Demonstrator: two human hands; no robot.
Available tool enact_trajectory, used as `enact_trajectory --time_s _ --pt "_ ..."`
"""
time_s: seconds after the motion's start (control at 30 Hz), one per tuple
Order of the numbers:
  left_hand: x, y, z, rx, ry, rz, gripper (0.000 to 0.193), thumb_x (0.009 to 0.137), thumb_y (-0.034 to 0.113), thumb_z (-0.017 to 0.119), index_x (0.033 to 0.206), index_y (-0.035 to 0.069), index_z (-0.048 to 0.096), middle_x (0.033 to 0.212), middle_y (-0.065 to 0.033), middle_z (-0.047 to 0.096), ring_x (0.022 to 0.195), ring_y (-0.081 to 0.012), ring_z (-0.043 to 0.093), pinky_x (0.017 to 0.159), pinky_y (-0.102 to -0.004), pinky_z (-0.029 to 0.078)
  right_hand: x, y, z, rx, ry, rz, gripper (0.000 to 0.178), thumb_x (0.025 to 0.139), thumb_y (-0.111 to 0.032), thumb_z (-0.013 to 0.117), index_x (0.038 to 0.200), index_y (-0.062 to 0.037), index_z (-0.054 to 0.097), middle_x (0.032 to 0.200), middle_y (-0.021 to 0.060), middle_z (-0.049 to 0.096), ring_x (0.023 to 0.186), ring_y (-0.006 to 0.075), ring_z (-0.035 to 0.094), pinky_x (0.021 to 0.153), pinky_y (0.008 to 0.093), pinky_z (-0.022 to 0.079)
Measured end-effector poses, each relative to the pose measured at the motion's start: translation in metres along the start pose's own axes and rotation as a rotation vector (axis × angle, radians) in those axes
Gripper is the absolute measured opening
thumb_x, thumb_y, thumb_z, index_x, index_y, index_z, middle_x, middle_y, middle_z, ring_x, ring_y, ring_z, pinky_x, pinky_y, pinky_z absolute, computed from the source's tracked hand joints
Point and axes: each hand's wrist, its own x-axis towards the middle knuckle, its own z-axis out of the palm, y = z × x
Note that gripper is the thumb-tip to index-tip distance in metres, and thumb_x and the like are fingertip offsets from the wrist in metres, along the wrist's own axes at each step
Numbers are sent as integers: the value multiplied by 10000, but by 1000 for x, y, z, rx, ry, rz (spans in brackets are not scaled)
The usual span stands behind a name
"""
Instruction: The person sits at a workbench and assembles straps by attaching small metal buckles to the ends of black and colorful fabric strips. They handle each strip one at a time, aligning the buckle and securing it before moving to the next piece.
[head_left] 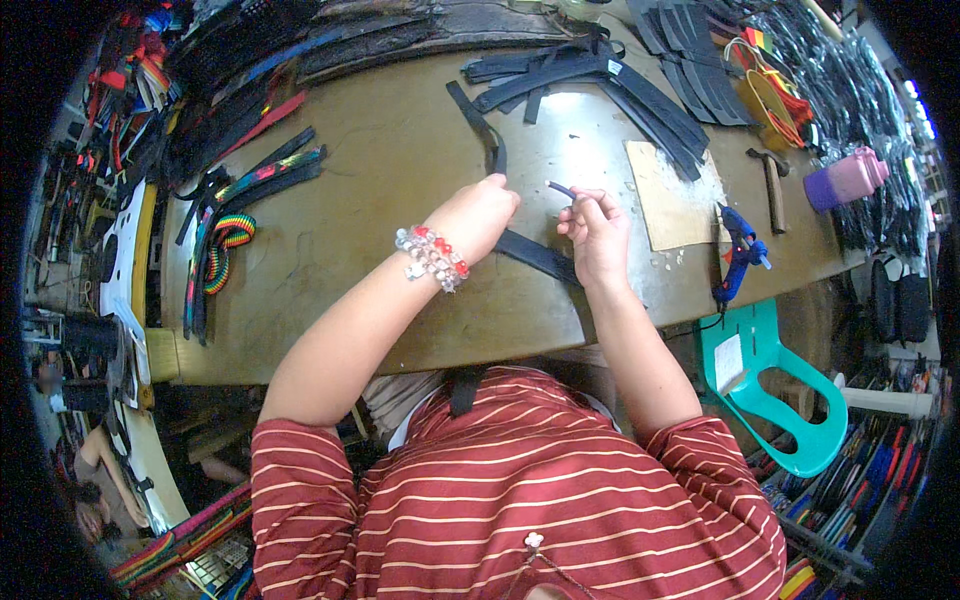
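My left hand (474, 218), with beaded bracelets at the wrist, is closed over a black webbing strap (540, 256). The strap runs away from me beyond the hand and also trails to the right beneath it, toward my right forearm. Close by, my right hand (600, 235) pinches a short, thin dark strip (561, 189) between thumb and fingers. The strip's pale tip points left, toward the left hand. What my left fingers grip exactly is partly hidden by the back of the hand.
Right of my hands lie a tan board (668, 205), a blue glue gun (737, 255), a hammer (774, 190) and a pink-purple bottle (846, 180). Black straps (640, 105) pile up at the back. Colourful straps (232, 232) lie left. A teal chair (822, 440) stands right.
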Motion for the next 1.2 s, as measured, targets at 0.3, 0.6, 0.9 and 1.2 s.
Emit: enact_trajectory --time_s 0.3,0.6,0.9,1.2 --pt "-15 -8 14 110 182 162 92 800 69 578 825 -8 532 853 -141 515 746 -300 582 692 -385 497 -8 1 7 -343 -31 -80 112 847 -36 535 924 40 564 695 93 598 566 148 585 521 252 494" --pt "-32 -22 37 -254 411 32 88 822 48 600 838 -1 529 829 -91 491 660 -175 551 628 -286 488 -17 8 15 -1013 -119 -339 104 740 -65 637 810 13 642 675 56 623 619 79 552 595 231 454" --pt "-31 -21 37 -258 424 64 88 822 41 598 838 -1 523 827 -85 485 672 -166 545 626 -279 484 -16 10 17 -963 -127 -305 95 728 -74 638 784 3 639 687 62 616 613 102 555 586 246 459" --pt "-46 -18 2 -473 195 160 115 813 76 615 905 23 571 920 -95 538 777 -219 572 715 -316 487 -7 3 11 -420 -44 -41 100 817 -55 567 879 17 599 680 68 617 507 110 555 514 226 469"
